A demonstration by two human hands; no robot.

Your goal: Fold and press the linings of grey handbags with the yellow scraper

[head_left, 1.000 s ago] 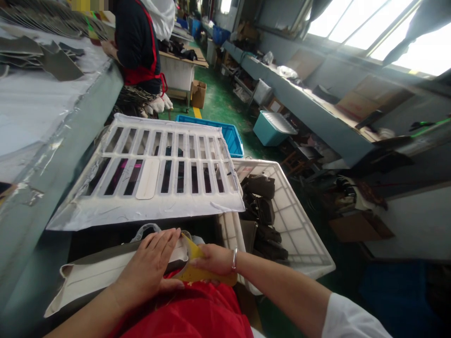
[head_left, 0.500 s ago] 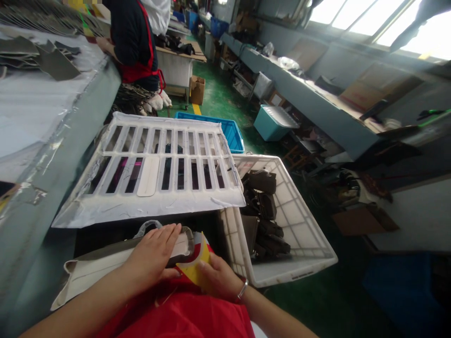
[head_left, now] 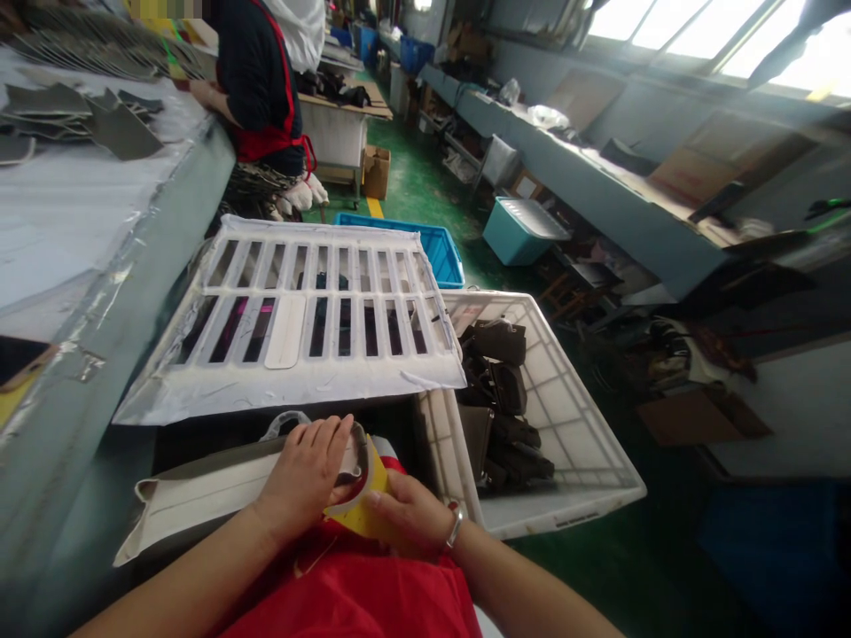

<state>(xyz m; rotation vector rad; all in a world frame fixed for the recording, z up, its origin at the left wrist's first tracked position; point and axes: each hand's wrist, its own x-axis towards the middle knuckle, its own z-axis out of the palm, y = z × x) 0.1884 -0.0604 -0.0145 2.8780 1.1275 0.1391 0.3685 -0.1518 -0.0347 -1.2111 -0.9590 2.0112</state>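
Note:
Across my lap lies a grey-brown bag (head_left: 206,478) on its side, a long cream panel facing up and a plastic-wrapped handle (head_left: 285,424) at its far edge. My left hand (head_left: 309,470) is closed over the bag near its right end, fingers together on the panel. My right hand (head_left: 416,509) grips a curved yellow sheet (head_left: 363,509) with a pale edge, thumb on top. The sheet is right beside the bag's right end; whether they touch is hard to tell. The right hand's lower fingers are hidden behind the sheet.
A white slotted rack (head_left: 346,377) stands just ahead, with one cream strip (head_left: 285,332) on it. To the right is a white crate (head_left: 565,425) of dark bags (head_left: 498,341). A worktable (head_left: 152,204) runs along the left, where a co-worker (head_left: 256,89) stands. Farther ahead sits a blue bin (head_left: 439,248).
My left hand has shifted slightly right and down along with the bag. The yellow sheet has moved a little left, closer against the bag's end. The view has turned slightly.

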